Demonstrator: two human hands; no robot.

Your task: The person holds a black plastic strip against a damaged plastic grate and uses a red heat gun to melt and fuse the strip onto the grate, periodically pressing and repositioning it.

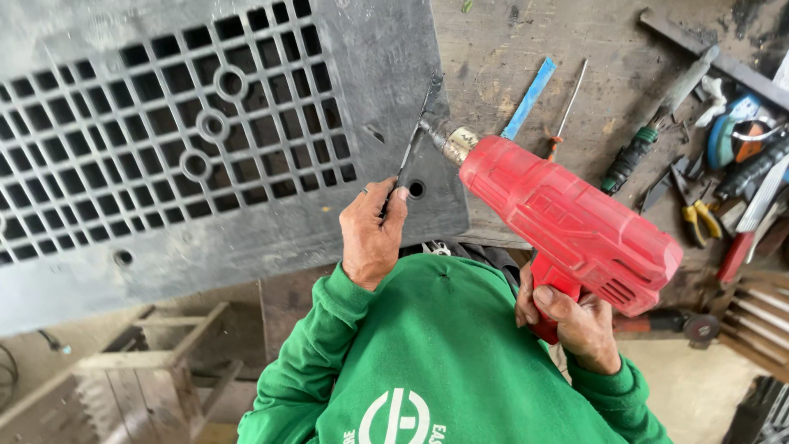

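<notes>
My right hand [575, 316] grips the handle of a red heat gun [567, 218]. Its metal nozzle [440, 140] points at the right edge of a large black plastic grid panel [205, 140] lying on the wooden workbench [509, 57]. My left hand [374, 230] pinches the lower end of a thin black strip [415, 136], which runs up along the panel's edge to just in front of the nozzle. Green sleeves cover both arms.
Right of the heat gun lie a blue flat strip [530, 97], a thin screwdriver [567, 111], a green-handled tool [637, 152], yellow-handled pliers [699, 220] and several other tools. A wooden stool frame [156, 353] stands below the panel.
</notes>
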